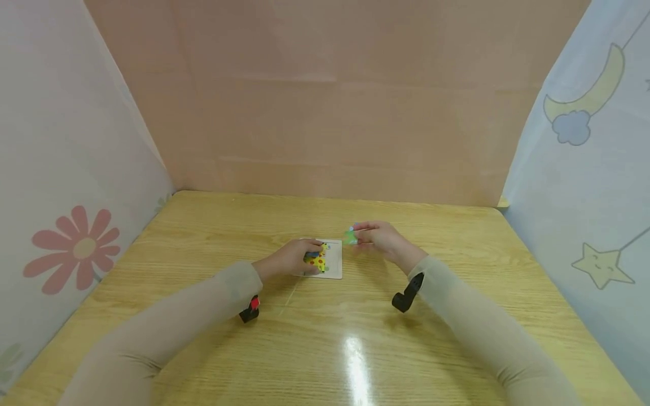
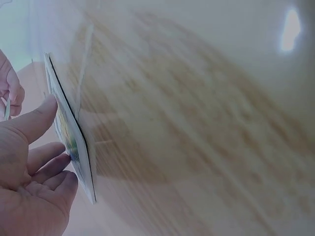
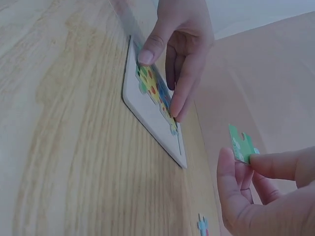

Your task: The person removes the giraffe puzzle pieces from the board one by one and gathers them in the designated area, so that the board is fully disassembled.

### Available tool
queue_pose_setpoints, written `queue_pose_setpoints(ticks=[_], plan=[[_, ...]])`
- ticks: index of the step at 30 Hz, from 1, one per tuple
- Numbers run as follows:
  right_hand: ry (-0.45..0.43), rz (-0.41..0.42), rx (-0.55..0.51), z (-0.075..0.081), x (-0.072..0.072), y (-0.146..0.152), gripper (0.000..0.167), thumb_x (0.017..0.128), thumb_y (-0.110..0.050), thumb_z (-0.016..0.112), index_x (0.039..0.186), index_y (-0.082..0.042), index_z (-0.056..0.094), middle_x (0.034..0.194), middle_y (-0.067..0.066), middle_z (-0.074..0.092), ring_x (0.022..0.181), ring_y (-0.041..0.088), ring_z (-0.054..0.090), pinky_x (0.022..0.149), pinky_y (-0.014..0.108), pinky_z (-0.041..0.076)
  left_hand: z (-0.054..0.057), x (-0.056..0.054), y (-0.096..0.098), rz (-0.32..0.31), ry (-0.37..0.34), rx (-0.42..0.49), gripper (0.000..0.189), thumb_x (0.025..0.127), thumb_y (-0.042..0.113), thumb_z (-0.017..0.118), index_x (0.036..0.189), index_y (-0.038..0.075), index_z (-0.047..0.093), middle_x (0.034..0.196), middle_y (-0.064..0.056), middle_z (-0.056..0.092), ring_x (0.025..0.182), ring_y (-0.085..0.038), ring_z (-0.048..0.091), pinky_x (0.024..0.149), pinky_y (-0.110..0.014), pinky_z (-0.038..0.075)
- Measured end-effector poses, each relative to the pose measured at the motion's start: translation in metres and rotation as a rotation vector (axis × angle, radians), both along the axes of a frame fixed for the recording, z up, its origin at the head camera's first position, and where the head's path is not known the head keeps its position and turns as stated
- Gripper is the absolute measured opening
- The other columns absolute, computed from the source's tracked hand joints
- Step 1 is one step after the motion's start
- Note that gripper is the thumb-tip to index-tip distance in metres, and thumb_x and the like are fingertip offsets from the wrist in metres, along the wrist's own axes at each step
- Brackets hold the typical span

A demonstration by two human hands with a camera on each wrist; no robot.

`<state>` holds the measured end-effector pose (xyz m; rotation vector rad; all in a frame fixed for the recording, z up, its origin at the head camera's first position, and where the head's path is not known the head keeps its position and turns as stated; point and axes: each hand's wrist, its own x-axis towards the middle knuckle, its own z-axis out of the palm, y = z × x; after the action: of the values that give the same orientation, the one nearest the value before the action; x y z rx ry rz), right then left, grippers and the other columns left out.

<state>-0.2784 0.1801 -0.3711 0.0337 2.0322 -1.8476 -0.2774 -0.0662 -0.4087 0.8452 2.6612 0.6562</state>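
A flat white puzzle board (image 1: 333, 265) lies on the table, bearing a yellow giraffe picture (image 3: 153, 89) with red spots and a blue patch. Over the board is my left hand (image 1: 294, 257); its thumb and extended fingers touch the picture and the board from either side. To the right of the board, my right hand (image 1: 382, 238) holds a green puzzle piece (image 3: 240, 144) raised above the table, pinched between thumb and fingers. In the left wrist view, the left thumb (image 2: 42, 118) rests against the board's edge, and much of the picture is hidden.
Another small puzzle piece (image 3: 202, 225), light blue and red, lies on the wooden table (image 1: 325, 332) near the right hand. A brown backdrop (image 1: 325, 113) stands behind the table, with pale printed sheets (image 1: 584, 186) at both sides.
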Motion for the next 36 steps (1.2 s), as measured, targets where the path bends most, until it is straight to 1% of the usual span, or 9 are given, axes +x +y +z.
queue_pose_setpoints(ticks=[6, 11, 15, 20, 25, 29, 32, 34, 36], plan=[[0.029, 0.009, 0.01, 0.0, -0.007, 0.011, 0.039, 0.099, 0.0, 0.047, 0.137, 0.01, 0.042, 0.113, 0.01, 0.056, 0.094, 0.017, 0.062, 0.11, 0.048, 0.039, -0.001, -0.002, -0.002, 0.042, -0.008, 0.02, 0.067, 0.085, 0.027, 0.075, 0.143, 0.005, 0.047, 0.152, -0.009, 0.041, 0.143, -0.03, 0.034, 0.117, -0.043, 0.029], [0.024, 0.008, 0.06, 0.002, -0.013, 0.024, 0.042, 0.099, 0.0, 0.048, 0.139, 0.009, 0.041, 0.116, 0.011, 0.055, 0.093, 0.016, 0.062, 0.109, 0.044, 0.042, -0.001, 0.0, -0.003, 0.036, -0.016, -0.009, 0.069, 0.086, 0.03, 0.073, 0.144, 0.004, 0.045, 0.153, -0.01, 0.04, 0.143, -0.031, 0.033, 0.117, -0.044, 0.029], [-0.008, -0.038, 0.071, 0.004, -0.021, 0.039, 0.044, 0.099, -0.001, 0.048, 0.142, 0.007, 0.04, 0.112, 0.012, 0.057, 0.088, 0.014, 0.064, 0.105, 0.039, 0.046, -0.001, 0.0, -0.003, 0.039, -0.017, -0.028, 0.069, 0.087, 0.031, 0.072, 0.145, 0.005, 0.044, 0.154, -0.008, 0.038, 0.144, -0.029, 0.032, 0.118, -0.043, 0.028], [-0.036, -0.108, 0.039, 0.007, -0.031, 0.06, 0.045, 0.099, -0.001, 0.048, 0.143, 0.006, 0.039, 0.107, 0.008, 0.057, 0.087, 0.013, 0.063, 0.105, 0.036, 0.046, 0.0, 0.0, -0.002, 0.064, -0.018, -0.028, 0.069, 0.087, 0.031, 0.072, 0.145, 0.006, 0.044, 0.154, -0.007, 0.038, 0.144, -0.029, 0.032, 0.118, -0.043, 0.028], [-0.003, -0.142, 0.109, 0.012, -0.037, 0.079, 0.046, 0.099, -0.003, 0.049, 0.143, 0.007, 0.039, 0.104, 0.001, 0.058, 0.083, 0.008, 0.062, 0.103, 0.031, 0.047, 0.003, 0.001, -0.002, 0.076, -0.017, -0.02, 0.068, 0.086, 0.031, 0.073, 0.144, 0.008, 0.045, 0.154, -0.007, 0.037, 0.144, -0.029, 0.032, 0.117, -0.044, 0.029], [0.025, -0.181, 0.155, 0.013, -0.041, 0.09, 0.046, 0.098, -0.002, 0.051, 0.142, 0.009, 0.04, 0.101, -0.003, 0.063, 0.08, 0.005, 0.064, 0.105, 0.034, 0.046, 0.004, 0.0, -0.003, 0.065, -0.011, -0.021, 0.067, 0.086, 0.03, 0.073, 0.143, 0.007, 0.047, 0.154, -0.007, 0.037, 0.143, -0.03, 0.033, 0.117, -0.045, 0.029], [0.028, -0.21, 0.173, 0.011, -0.044, 0.096, 0.047, 0.098, -0.001, 0.052, 0.141, 0.01, 0.041, 0.117, 0.009, 0.063, 0.08, 0.005, 0.064, 0.105, 0.035, 0.046, 0.004, -0.001, -0.003, 0.064, -0.016, -0.024, 0.067, 0.086, 0.03, 0.073, 0.143, 0.007, 0.047, 0.155, -0.007, 0.037, 0.143, -0.03, 0.033, 0.117, -0.044, 0.03], [0.019, -0.228, 0.199, 0.007, -0.048, 0.1, 0.045, 0.097, 0.0, 0.052, 0.14, 0.01, 0.042, 0.133, 0.018, 0.056, 0.079, 0.004, 0.063, 0.101, 0.032, 0.049, 0.004, -0.001, -0.004, 0.067, -0.02, -0.025, 0.067, 0.086, 0.03, 0.073, 0.143, 0.007, 0.047, 0.155, -0.007, 0.037, 0.143, -0.029, 0.032, 0.117, -0.044, 0.029], [0.001, -0.246, 0.222, 0.003, -0.051, 0.103, 0.045, 0.097, 0.001, 0.052, 0.139, 0.011, 0.043, 0.144, 0.022, 0.047, 0.076, 0.002, 0.063, 0.096, 0.029, 0.052, 0.005, -0.001, -0.004, 0.069, -0.022, -0.025, 0.067, 0.086, 0.03, 0.073, 0.143, 0.007, 0.047, 0.155, -0.006, 0.037, 0.144, -0.029, 0.032, 0.117, -0.044, 0.029]])
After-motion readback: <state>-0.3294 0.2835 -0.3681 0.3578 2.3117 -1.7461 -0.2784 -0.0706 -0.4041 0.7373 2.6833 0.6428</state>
